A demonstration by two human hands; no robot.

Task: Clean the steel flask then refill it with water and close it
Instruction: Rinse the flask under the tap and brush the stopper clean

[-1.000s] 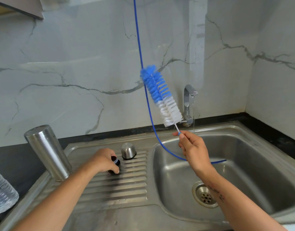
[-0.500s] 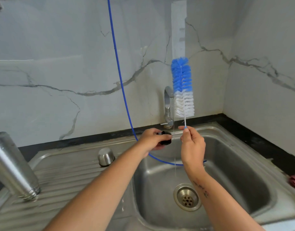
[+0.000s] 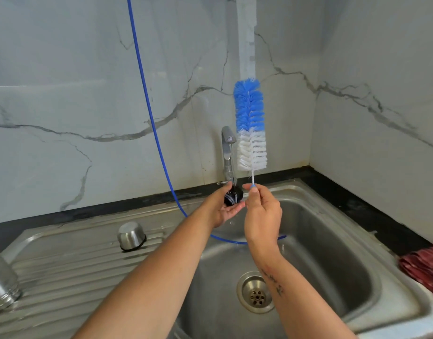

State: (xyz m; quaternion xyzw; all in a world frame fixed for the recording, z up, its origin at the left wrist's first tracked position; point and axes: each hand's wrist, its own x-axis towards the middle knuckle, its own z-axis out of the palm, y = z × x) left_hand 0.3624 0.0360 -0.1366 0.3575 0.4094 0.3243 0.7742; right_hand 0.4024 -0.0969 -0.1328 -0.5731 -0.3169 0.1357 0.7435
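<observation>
I find the flask (image 3: 1, 285) neck-down at the far left of the draining board, well apart from both hands, only its lower part in view. My left hand (image 3: 222, 209) holds the black stopper (image 3: 233, 197) between thumb and fingers, palm cupped beneath it, under a thin stream from the tap (image 3: 227, 152). My right hand (image 3: 262, 216) pinches the brush (image 3: 251, 126) by the very end of its thin wire handle, bristles upright above the grip. Risks, in my judgement: the wet stopper could slip from that loose cradle and drop into the sink (image 3: 333, 265) below; the top-heavy brush could swing over, given so slight a pinch. The steel cap (image 3: 131, 236) sits left of the grip, near the basin edge, and a passing forearm could knock it in.
</observation>
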